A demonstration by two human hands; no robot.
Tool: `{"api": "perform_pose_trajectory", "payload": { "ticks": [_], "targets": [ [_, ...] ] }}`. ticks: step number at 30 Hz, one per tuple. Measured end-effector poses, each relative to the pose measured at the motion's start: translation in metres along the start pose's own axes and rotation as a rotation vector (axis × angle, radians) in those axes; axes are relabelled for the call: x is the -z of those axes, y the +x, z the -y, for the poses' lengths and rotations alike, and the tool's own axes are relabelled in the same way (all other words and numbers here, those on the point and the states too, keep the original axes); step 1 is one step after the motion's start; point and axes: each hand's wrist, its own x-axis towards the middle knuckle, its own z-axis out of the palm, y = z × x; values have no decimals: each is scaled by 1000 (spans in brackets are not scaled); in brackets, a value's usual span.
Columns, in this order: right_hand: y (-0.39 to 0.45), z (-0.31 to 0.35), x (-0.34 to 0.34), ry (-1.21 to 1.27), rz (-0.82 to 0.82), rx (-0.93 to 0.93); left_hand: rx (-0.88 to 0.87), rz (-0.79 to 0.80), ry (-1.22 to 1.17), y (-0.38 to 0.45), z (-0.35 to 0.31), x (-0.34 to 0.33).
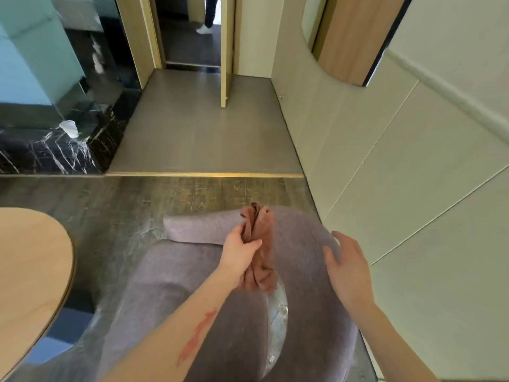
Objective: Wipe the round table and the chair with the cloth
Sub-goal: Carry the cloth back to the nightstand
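A grey-purple upholstered chair (192,288) fills the lower middle of the head view. My left hand (241,250) is closed around a bunched reddish-brown cloth (260,244) and holds it over the chair's back and armrest. To the right, my right hand (348,267) hovers with its fingers spread by the chair's curved right edge, holding nothing. The light wooden round table (30,268) shows only its right part at the lower left.
A cream panelled wall (413,188) rises close on the right of the chair. Beyond lie dark wood flooring, a grey tiled hallway and a half-open door (226,51). Black marble with a white cup (68,128) sits at the left. A person's leg shows in the doorway.
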Motion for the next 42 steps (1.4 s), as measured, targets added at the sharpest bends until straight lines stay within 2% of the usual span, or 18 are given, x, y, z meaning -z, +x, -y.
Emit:
{"api": "perform_pose_trajectory", "payload": {
  "ticks": [6, 9, 13, 16, 21, 27, 33, 38, 42],
  "targets": [
    [-18, 141, 53, 369, 127, 227, -239, 137, -317, -60, -140, 28],
    [-34, 200, 98, 466, 104, 375, -333, 186, -331, -95, -204, 55],
    [-61, 257, 150, 489, 58, 527, -507, 152, -334, -148, -267, 90],
    [-78, 286, 170, 554, 93, 568, -579, 103, -337, -175, -289, 111],
    [-97, 311, 170, 454, 39, 649, -670, -31, -324, -201, -294, 131],
    [-115, 318, 157, 413, 63, 731, -644, -139, -353, -211, -288, 146],
    [-115, 322, 158, 542, 99, 675, -595, -157, -417, -212, -283, 154],
    [-107, 326, 172, 997, 158, 359, -478, -109, -464, -207, -287, 176],
    [-97, 327, 176, 1057, 231, 293, -450, -25, -487, -203, -299, 198]
  ]
}}
